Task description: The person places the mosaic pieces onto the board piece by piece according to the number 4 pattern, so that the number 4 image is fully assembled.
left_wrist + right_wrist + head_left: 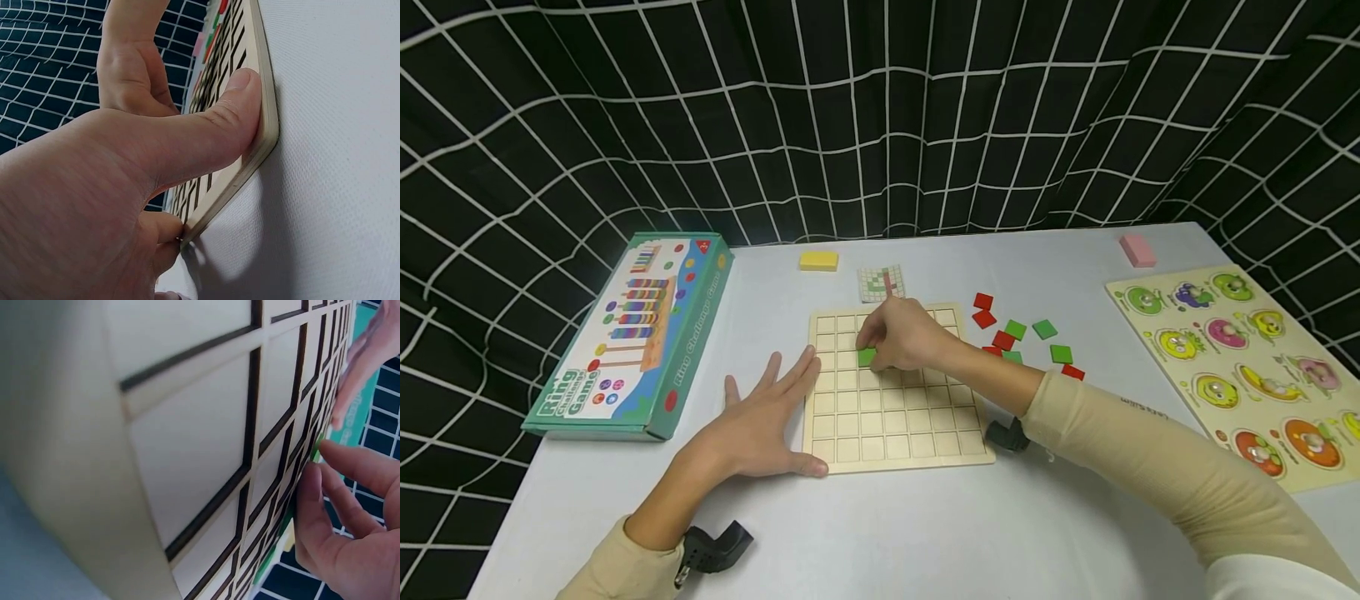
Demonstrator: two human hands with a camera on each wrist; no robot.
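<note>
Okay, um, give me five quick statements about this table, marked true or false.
1. The right hand pinches a green tile. True.
2. The yellow block is right of the patterned card. False: it lies to its left.
3. The left hand touches the grid board. True.
4. The pink block sits on the fruit puzzle. False: it rests on the table beyond it.
5. Loose red tiles lie right of the grid board. True.

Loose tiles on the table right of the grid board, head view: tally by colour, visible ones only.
Red tiles: 5
Green tiles: 4
Total: 9 visible, some partly covered; the right forearm crosses that area and may hide more.
</note>
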